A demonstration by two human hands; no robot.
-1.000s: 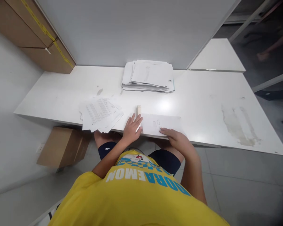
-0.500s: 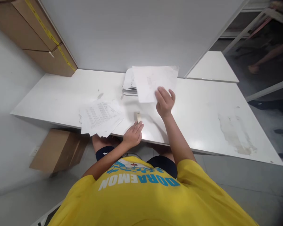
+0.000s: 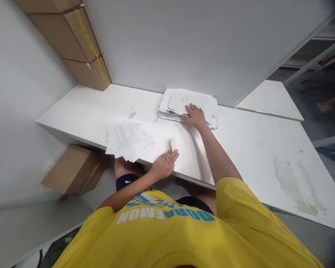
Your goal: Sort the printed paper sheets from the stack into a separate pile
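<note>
My left hand (image 3: 163, 166) is at the table's front edge, its fingers closed on the near end of a small cream oblong block (image 3: 172, 144). Its far end shows; the fingers hide the rest. My right hand (image 3: 195, 116) lies with its fingers outstretched on the top sheet of a paper stack (image 3: 170, 114) by the upright panel. To the left of my left hand, a fanned-out pile of printed sheets (image 3: 128, 139) hangs slightly over the front edge.
The white table (image 3: 240, 149) runs up against a grey panel (image 3: 184, 48). Stacked cardboard boxes (image 3: 86, 70) stand at the back left, and another carton (image 3: 69, 167) sits under the table. A brownish stain (image 3: 296, 186) marks the right side.
My right hand has lowered the sheet it held in the air onto the stack and now rests flat there. My left hand stays at the cream block. The view has turned slightly.
</note>
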